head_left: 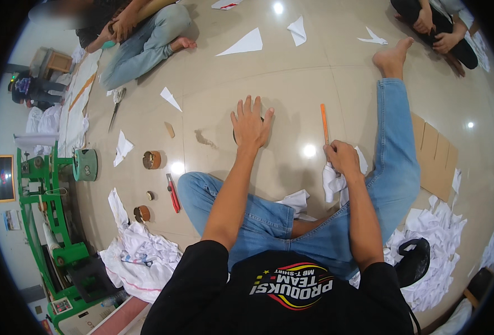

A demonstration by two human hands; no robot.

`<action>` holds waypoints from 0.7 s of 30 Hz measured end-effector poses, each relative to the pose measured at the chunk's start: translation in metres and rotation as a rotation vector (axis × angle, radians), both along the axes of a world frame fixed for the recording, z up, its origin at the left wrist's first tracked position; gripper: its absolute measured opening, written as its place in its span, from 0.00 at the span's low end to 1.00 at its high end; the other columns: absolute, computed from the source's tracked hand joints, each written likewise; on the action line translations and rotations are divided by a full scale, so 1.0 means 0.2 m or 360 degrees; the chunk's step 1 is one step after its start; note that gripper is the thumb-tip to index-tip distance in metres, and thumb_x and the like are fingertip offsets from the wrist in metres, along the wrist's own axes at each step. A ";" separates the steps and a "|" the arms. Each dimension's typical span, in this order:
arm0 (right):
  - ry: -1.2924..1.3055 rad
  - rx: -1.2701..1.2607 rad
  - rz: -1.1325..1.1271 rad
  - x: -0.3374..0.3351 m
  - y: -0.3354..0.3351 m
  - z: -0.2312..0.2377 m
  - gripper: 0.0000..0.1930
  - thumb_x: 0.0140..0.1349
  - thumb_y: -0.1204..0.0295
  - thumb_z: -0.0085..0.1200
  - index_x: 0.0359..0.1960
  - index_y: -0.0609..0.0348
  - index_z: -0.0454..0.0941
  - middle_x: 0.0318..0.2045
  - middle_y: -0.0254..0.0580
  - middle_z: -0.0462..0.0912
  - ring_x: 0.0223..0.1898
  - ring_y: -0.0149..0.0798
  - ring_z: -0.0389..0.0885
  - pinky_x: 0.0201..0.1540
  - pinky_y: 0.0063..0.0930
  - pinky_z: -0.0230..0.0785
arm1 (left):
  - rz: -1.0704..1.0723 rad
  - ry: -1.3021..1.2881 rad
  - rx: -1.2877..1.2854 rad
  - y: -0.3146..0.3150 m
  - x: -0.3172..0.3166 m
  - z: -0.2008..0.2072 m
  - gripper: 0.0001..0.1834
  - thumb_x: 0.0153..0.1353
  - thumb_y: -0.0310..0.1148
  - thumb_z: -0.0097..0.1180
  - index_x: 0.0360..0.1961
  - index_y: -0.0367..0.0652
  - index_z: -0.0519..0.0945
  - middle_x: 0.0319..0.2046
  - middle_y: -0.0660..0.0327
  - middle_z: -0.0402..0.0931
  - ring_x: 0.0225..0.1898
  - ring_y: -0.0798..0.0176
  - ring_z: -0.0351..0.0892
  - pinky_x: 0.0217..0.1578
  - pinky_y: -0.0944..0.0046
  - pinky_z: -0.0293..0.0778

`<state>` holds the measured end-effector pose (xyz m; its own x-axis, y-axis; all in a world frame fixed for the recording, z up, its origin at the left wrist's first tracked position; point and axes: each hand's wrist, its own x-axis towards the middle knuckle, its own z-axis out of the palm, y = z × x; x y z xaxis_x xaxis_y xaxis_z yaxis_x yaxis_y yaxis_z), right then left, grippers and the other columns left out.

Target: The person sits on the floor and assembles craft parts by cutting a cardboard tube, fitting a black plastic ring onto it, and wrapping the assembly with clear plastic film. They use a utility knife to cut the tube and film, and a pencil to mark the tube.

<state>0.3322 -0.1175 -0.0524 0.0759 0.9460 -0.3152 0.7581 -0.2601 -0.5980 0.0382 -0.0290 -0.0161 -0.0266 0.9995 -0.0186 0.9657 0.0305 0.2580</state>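
My left hand (251, 124) is open, its fingers spread and pointing away from me. It lies over a dark round thing (265, 138), mostly hidden under the palm, so its kind does not show. My right hand (343, 157) is closed around the lower end of a slim orange stick (324, 120), which points away from me. White cloth (330, 184) hangs just below that hand, partly covered by it; whether the fingers grip it too, I cannot tell. Another crumpled white cloth (296, 202) lies between my legs.
A red utility knife (173, 193), brown tape rolls (152, 160), scissors (116, 106) and white scraps (246, 43) lie on the tiled floor. Cardboard (434, 159) and a white cloth heap (445, 229) are right. A green machine (46, 206) stands left; two people sit ahead.
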 end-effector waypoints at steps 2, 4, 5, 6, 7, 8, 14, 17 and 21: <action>0.0031 -0.0012 0.0002 0.00 0.00 0.02 0.20 0.69 0.55 0.59 0.31 0.61 0.87 0.25 0.46 0.89 0.31 0.51 0.88 0.41 0.44 0.78 | 0.0019 -0.0038 0.0083 -0.01 -0.01 -0.04 0.39 0.78 0.62 0.43 0.77 0.44 0.71 0.80 0.51 0.62 0.82 0.42 0.52 0.78 0.35 0.48; 0.0056 0.0004 0.0002 -0.01 0.00 0.02 0.20 0.69 0.55 0.59 0.32 0.62 0.88 0.25 0.46 0.89 0.31 0.51 0.88 0.41 0.45 0.78 | -0.0008 -0.0249 0.0210 0.00 -0.04 -0.08 0.36 0.78 0.60 0.45 0.73 0.43 0.74 0.77 0.51 0.67 0.81 0.43 0.56 0.78 0.37 0.50; 0.0068 0.0012 0.0004 -0.02 0.00 0.03 0.20 0.69 0.55 0.59 0.32 0.62 0.88 0.25 0.47 0.89 0.31 0.51 0.89 0.41 0.45 0.78 | -0.0038 -0.0444 0.0288 0.00 -0.09 -0.08 0.35 0.78 0.58 0.47 0.72 0.42 0.76 0.75 0.51 0.69 0.80 0.42 0.58 0.77 0.38 0.51; 0.0061 0.0039 0.0003 -0.01 -0.01 0.02 0.20 0.69 0.55 0.59 0.32 0.62 0.88 0.25 0.47 0.89 0.31 0.51 0.89 0.41 0.45 0.78 | -0.0071 -0.0640 0.0355 0.00 -0.12 -0.07 0.34 0.78 0.57 0.48 0.70 0.41 0.78 0.74 0.51 0.72 0.79 0.42 0.60 0.77 0.39 0.52; 0.0053 0.0066 0.0003 -0.01 -0.01 0.02 0.20 0.69 0.55 0.59 0.32 0.62 0.88 0.25 0.47 0.89 0.31 0.51 0.89 0.41 0.45 0.78 | -0.0055 -0.0719 0.0425 -0.01 -0.14 -0.06 0.32 0.77 0.55 0.52 0.69 0.40 0.78 0.72 0.50 0.73 0.78 0.41 0.62 0.76 0.41 0.54; 0.0046 0.0092 0.0005 -0.01 -0.01 0.02 0.20 0.69 0.55 0.59 0.32 0.62 0.88 0.25 0.47 0.89 0.31 0.52 0.89 0.41 0.45 0.78 | -0.0038 -0.0798 0.0496 -0.02 -0.17 -0.04 0.31 0.75 0.52 0.55 0.68 0.39 0.79 0.71 0.49 0.74 0.76 0.41 0.64 0.75 0.42 0.56; 0.0051 -0.0042 0.0005 -0.01 0.00 0.06 0.18 0.69 0.57 0.58 0.32 0.61 0.88 0.27 0.46 0.90 0.36 0.54 0.90 0.46 0.48 0.79 | 0.0064 -0.0882 0.0685 -0.21 -0.24 0.01 0.32 0.69 0.42 0.67 0.68 0.33 0.77 0.69 0.43 0.75 0.71 0.43 0.71 0.72 0.48 0.65; 0.0050 -0.0012 0.0008 -0.03 -0.01 0.05 0.19 0.69 0.56 0.58 0.33 0.61 0.88 0.27 0.48 0.90 0.38 0.55 0.90 0.47 0.48 0.79 | 0.0310 -0.1086 0.0530 -0.31 -0.30 -0.10 0.33 0.67 0.37 0.67 0.69 0.31 0.76 0.64 0.43 0.79 0.65 0.47 0.78 0.66 0.51 0.73; 0.0004 -0.0001 -0.0031 -0.01 -0.02 0.04 0.19 0.69 0.55 0.59 0.34 0.61 0.88 0.29 0.50 0.90 0.39 0.57 0.89 0.47 0.48 0.79 | 0.0574 -0.1640 0.0240 -0.37 -0.31 -0.17 0.32 0.67 0.30 0.66 0.71 0.30 0.75 0.59 0.46 0.83 0.55 0.57 0.85 0.55 0.59 0.80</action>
<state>0.3295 -0.1211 -0.0451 0.0933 0.9442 -0.3158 0.7516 -0.2748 -0.5996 -0.0241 -0.1031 -0.0505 -0.3591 0.9301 -0.0776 0.2264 0.1675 0.9595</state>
